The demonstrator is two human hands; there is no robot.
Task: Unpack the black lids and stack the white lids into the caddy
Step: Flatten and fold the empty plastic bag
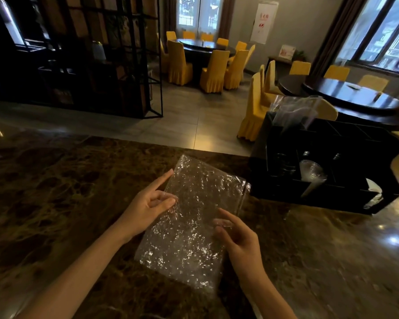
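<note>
Two hands (pixel 148 203) (pixel 237 238), one bag (pixel 189 226) (clear)

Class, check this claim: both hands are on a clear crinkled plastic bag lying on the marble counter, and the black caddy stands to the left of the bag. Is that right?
Not quite. In the head view the black caddy stands to the right of the bag, not the left. The rest holds: the left hand and right hand are both on the clear crinkled plastic bag lying on the marble counter.

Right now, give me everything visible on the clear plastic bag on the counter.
The clear plastic bag is a crinkled, glossy, see-through rectangle lying flat on the brown marble counter, long axis angled away toward the black caddy. It looks flat and empty. The left hand pinches its left edge; the right hand pinches its right side.
</note>
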